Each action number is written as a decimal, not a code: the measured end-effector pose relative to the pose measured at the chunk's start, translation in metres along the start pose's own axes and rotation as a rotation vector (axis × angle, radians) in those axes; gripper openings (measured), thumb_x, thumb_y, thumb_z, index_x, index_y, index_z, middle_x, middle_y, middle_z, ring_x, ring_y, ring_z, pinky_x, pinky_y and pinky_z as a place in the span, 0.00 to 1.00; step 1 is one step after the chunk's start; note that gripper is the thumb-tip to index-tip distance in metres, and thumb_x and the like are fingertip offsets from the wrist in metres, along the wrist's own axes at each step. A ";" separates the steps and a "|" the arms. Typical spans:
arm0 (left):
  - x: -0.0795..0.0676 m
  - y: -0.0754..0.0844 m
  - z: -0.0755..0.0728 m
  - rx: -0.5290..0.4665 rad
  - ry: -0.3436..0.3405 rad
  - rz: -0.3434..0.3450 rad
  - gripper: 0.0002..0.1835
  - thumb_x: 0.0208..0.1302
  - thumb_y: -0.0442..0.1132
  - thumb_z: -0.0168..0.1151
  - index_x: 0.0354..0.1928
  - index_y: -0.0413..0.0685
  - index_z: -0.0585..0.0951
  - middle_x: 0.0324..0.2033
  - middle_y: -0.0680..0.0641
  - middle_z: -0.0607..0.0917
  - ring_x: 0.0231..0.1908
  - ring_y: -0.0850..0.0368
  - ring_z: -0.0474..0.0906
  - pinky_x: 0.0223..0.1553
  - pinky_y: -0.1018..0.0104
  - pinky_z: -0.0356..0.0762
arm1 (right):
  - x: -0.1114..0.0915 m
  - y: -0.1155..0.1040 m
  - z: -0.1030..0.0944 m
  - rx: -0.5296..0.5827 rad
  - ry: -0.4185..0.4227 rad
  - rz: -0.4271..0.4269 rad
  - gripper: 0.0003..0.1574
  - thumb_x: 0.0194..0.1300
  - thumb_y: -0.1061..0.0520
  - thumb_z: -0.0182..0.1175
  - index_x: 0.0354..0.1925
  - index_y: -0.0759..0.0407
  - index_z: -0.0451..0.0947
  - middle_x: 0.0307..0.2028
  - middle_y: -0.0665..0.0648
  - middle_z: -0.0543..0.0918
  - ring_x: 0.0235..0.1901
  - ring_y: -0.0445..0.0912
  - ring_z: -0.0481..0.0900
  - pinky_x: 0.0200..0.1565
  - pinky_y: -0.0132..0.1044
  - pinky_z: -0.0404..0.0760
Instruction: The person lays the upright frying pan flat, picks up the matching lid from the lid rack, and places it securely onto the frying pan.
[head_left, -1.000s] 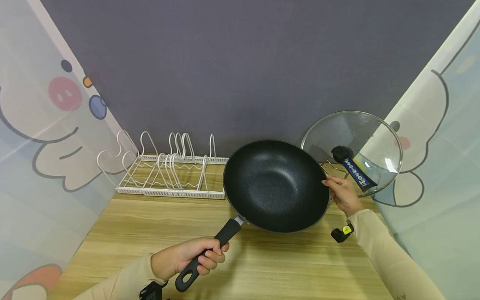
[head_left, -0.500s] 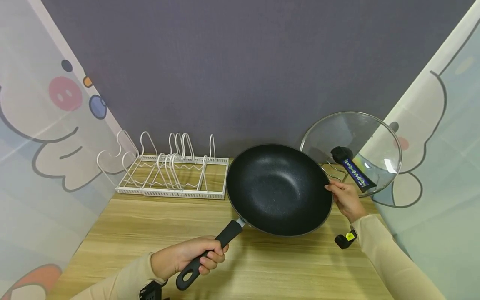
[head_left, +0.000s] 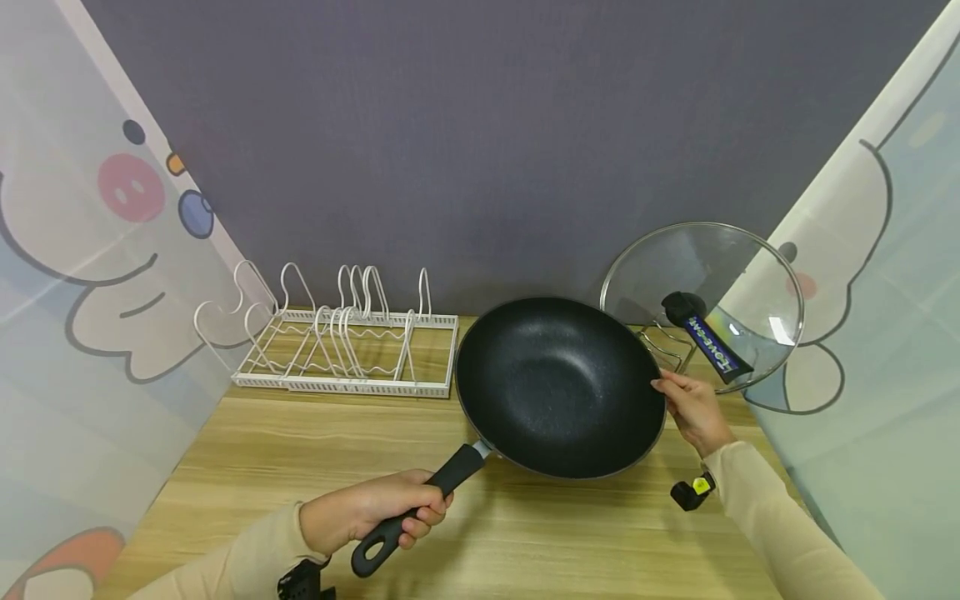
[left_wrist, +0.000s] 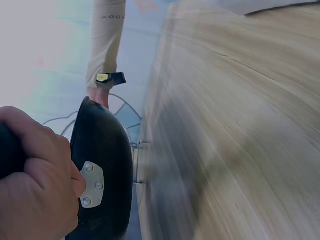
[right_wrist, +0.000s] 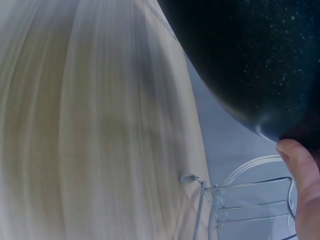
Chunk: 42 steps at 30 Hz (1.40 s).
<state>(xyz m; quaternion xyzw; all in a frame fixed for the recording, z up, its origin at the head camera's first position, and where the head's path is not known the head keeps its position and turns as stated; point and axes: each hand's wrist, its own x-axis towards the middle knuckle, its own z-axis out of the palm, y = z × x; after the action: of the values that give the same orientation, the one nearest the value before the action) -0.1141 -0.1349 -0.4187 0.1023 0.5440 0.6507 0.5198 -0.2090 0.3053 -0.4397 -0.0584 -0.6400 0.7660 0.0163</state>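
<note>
A black wok [head_left: 555,392] with a speckled inside is held above the wooden table, its bowl facing up and toward me. My left hand [head_left: 386,506] grips its black handle [head_left: 459,468] around the middle, fingers wrapped over it. On the far right side, my right hand [head_left: 693,410] pinches the rim between thumb and fingers. From the left wrist view, the riveted bracket [left_wrist: 93,186] shows on the wok's outer wall, beside my left hand [left_wrist: 42,175]. The right wrist view has my right thumb [right_wrist: 300,162] at the rim, the remaining fingers hidden behind the wok.
Behind my right hand, a glass lid [head_left: 675,258] with a black handle leans upright in a wire stand [head_left: 678,352]. A white wire rack [head_left: 367,386] with upright loops stands at the back left of the table [head_left: 300,442]. Printed panels and a grey wall enclose the table.
The wok has come down and a little toward me and to the right, the right hand lowering along with it. Both hands keep their hold; rack and lid stay put.
</note>
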 end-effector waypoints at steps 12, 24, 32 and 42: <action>-0.003 -0.002 -0.009 0.104 0.082 -0.010 0.02 0.57 0.33 0.50 0.31 0.47 0.68 0.17 0.57 0.65 0.13 0.69 0.59 0.15 0.78 0.64 | -0.010 0.016 0.003 0.001 0.043 0.041 0.25 0.63 0.70 0.52 0.29 0.41 0.84 0.32 0.41 0.80 0.14 0.32 0.63 0.17 0.20 0.63; -0.004 -0.002 -0.020 0.224 0.107 0.007 0.02 0.59 0.32 0.51 0.32 0.46 0.69 0.16 0.56 0.67 0.12 0.70 0.62 0.14 0.78 0.65 | -0.020 0.028 0.006 0.083 0.082 0.046 0.25 0.61 0.73 0.52 0.28 0.46 0.85 0.26 0.44 0.84 0.14 0.32 0.69 0.19 0.20 0.70; -0.006 -0.003 -0.026 0.323 0.160 0.016 0.04 0.58 0.32 0.53 0.35 0.41 0.69 0.16 0.55 0.69 0.12 0.68 0.63 0.13 0.77 0.66 | -0.027 0.034 0.011 0.068 0.140 0.047 0.25 0.60 0.72 0.53 0.27 0.44 0.85 0.31 0.42 0.82 0.13 0.32 0.64 0.16 0.20 0.64; -0.012 -0.002 -0.030 0.421 0.215 0.019 0.04 0.55 0.30 0.52 0.34 0.39 0.70 0.15 0.53 0.71 0.11 0.67 0.64 0.14 0.76 0.66 | -0.040 0.044 0.016 0.090 0.194 0.061 0.25 0.60 0.73 0.53 0.26 0.44 0.85 0.28 0.43 0.80 0.12 0.32 0.63 0.15 0.20 0.62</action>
<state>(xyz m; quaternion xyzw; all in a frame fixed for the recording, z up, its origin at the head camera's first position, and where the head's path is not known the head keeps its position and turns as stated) -0.1285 -0.1623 -0.4272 0.1438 0.7190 0.5348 0.4199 -0.1692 0.2779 -0.4773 -0.1510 -0.5983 0.7848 0.0577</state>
